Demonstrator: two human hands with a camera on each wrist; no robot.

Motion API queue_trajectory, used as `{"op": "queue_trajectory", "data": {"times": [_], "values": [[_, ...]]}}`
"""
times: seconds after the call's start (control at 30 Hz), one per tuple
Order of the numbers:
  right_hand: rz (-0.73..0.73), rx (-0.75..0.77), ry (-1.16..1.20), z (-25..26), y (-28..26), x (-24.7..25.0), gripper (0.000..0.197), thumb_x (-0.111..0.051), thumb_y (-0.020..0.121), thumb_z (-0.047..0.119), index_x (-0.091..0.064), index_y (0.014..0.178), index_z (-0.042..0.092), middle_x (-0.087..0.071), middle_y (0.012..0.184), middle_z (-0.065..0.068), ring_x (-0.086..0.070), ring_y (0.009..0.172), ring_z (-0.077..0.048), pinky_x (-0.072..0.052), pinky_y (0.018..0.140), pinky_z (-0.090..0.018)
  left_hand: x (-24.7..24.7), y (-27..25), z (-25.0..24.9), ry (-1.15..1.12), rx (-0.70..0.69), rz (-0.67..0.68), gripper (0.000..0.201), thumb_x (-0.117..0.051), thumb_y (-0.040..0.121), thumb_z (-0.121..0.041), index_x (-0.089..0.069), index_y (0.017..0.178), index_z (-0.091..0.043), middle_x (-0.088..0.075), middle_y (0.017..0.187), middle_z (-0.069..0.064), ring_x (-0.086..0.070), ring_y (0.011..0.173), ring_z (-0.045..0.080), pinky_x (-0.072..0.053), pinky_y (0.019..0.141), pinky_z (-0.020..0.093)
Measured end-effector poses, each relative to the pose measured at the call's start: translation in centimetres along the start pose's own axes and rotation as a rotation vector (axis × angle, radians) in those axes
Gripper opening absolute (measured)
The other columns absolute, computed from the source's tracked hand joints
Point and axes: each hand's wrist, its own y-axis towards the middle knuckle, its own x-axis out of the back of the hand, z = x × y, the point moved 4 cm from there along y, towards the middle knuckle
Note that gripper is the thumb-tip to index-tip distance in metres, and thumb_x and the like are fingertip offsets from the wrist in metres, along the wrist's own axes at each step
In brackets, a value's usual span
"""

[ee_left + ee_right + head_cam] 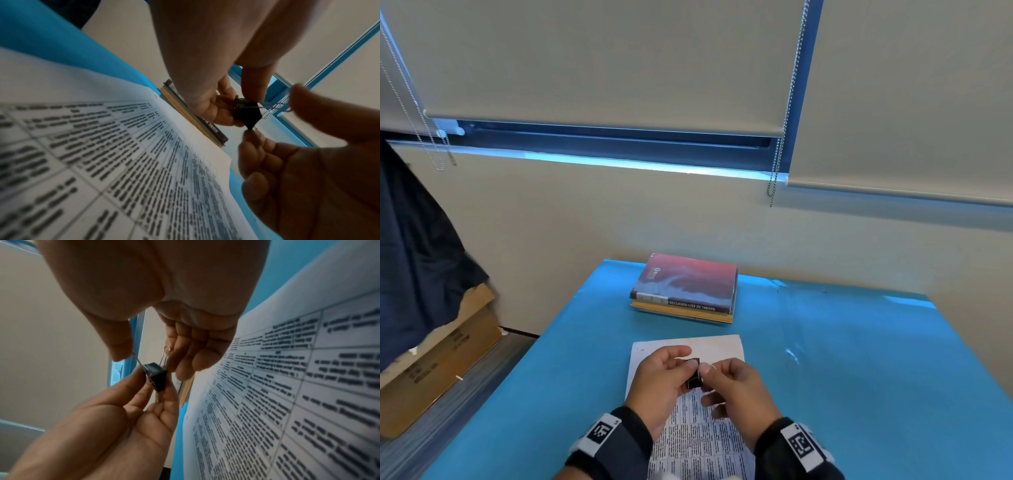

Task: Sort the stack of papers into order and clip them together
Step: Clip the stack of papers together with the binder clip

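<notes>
A stack of printed papers [702,445] lies flat on the blue table [859,359], close to me. Both hands hover just above its far half with a small black binder clip [693,375] between them. My left hand [683,363] pinches the clip's black body [246,112]. My right hand [707,373] pinches the silver wire handles, thumb on one and fingers on the other, as the right wrist view shows [150,361]. The clip [156,376] hangs in the air, apart from the papers [287,386]. Its jaws look closed.
A pile of books [685,287] with a red and blue cover sits at the table's far edge, beyond the papers. Cardboard boxes [441,359] and a dark cloth [414,257] stand on the floor to the left. A wall and window blinds rise behind the table.
</notes>
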Motion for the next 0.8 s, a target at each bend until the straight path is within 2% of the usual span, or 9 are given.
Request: {"op": "queue_trajectory", "data": {"times": [0.1, 0.17, 0.23, 0.3, 0.4, 0.5, 0.57, 0.67, 0.8], "values": [[-0.029, -0.085, -0.031, -1.0, 1.4, -0.2, 0.032, -0.069, 0.087, 0.033, -0.06, 0.092, 0.003, -0.068, 0.081, -0.01, -0.064, 0.063, -0.02, -0.046, 0.05, -0.029, 0.0, 1.1, 1.3, 0.028, 0.055, -0.038, 0.013, -0.066, 0.092, -0.001, -0.066, 0.104, -0.005, -0.071, 0.099, 0.02, -0.071, 0.089, 0.03, -0.058, 0.075, 0.034], [-0.039, -0.168, 0.003, -1.7, 2.4, -0.1, 0.036, -0.068, 0.087, 0.032, -0.06, 0.095, -0.002, -0.065, 0.078, -0.012, -0.063, 0.061, -0.023, -0.044, 0.049, -0.028, -0.1, 1.8, 1.8, 0.104, 0.101, -0.04, 0.008, -0.065, 0.093, -0.003, -0.066, 0.101, -0.004, -0.07, 0.098, 0.02, -0.071, 0.083, 0.028, -0.057, 0.068, 0.03], [-0.032, -0.234, 0.036, -2.2, 3.0, -0.1, 0.03, -0.067, 0.087, 0.028, -0.06, 0.091, -0.002, -0.061, 0.073, -0.015, -0.06, 0.059, -0.026, -0.043, 0.048, -0.027, 0.2, 2.6, 1.7, 0.295, 0.129, -0.041, 0.005, -0.061, 0.094, -0.005, -0.066, 0.096, -0.006, -0.07, 0.091, 0.014, -0.069, 0.07, 0.022, -0.053, 0.058, 0.027], [-0.035, -0.273, 0.037, -2.6, 3.5, 0.0, 0.033, -0.067, 0.088, 0.026, -0.062, 0.094, -0.006, -0.062, 0.071, -0.018, -0.061, 0.057, -0.026, -0.045, 0.05, -0.029, 0.9, 3.8, 0.8, 0.557, 0.073, -0.053, 0.009, -0.058, 0.092, -0.01, -0.066, 0.089, -0.011, -0.07, 0.089, 0.006, -0.07, 0.068, 0.02, -0.052, 0.056, 0.026], [-0.045, -0.295, 0.038, -2.9, 3.9, 0.1, 0.035, -0.067, 0.088, 0.025, -0.063, 0.097, -0.008, -0.063, 0.068, -0.018, -0.063, 0.057, -0.026, -0.048, 0.052, -0.03, 1.5, 5.9, -1.2, 0.916, -0.107, -0.065, 0.01, -0.057, 0.092, -0.02, -0.067, 0.093, -0.02, -0.068, 0.1, -0.001, -0.067, 0.089, 0.02, -0.058, 0.08, 0.034], [-0.071, -0.302, 0.063, -3.4, 4.2, 0.5, 0.029, -0.066, 0.088, 0.025, -0.064, 0.091, -0.004, -0.067, 0.061, -0.015, -0.066, 0.06, -0.028, -0.052, 0.054, -0.032, 0.7, 8.4, -1.9, 1.247, -0.249, 0.055, 0.037, -0.049, 0.1, -0.029, -0.056, 0.136, -0.022, -0.053, 0.139, 0.002, -0.053, 0.125, 0.024, -0.043, 0.108, 0.039], [-0.084, -0.295, 0.064, -3.7, 4.4, 0.7, 0.028, -0.067, 0.088, 0.025, -0.063, 0.09, -0.002, -0.068, 0.059, -0.014, -0.068, 0.062, -0.03, -0.055, 0.058, -0.033, 0.1, 9.7, -1.4, 1.496, -0.234, 0.198, 0.044, -0.04, 0.103, -0.029, -0.045, 0.146, -0.021, -0.045, 0.151, 0.004, -0.044, 0.137, 0.029, -0.036, 0.115, 0.043], [-0.085, -0.285, 0.057, -3.9, 4.7, 0.7, 0.029, -0.069, 0.086, 0.026, -0.064, 0.09, -0.003, -0.069, 0.061, -0.014, -0.07, 0.064, -0.031, -0.057, 0.063, -0.036, 0.0, 10.7, 0.1, 1.725, -0.135, 0.333, 0.036, -0.038, 0.101, -0.024, -0.055, 0.133, -0.018, -0.057, 0.137, 0.008, -0.056, 0.123, 0.032, -0.047, 0.103, 0.046], [-0.099, -0.275, 0.066, -4.4, 5.0, 0.7, 0.03, -0.072, 0.084, 0.024, -0.062, 0.09, -0.003, -0.068, 0.062, -0.014, -0.07, 0.062, -0.031, -0.056, 0.058, -0.034, 0.2, 11.3, -0.5, 1.686, -0.132, 0.274, 0.03, -0.044, 0.096, -0.03, -0.068, 0.113, -0.022, -0.067, 0.119, 0.002, -0.064, 0.107, 0.028, -0.054, 0.092, 0.041]]}}
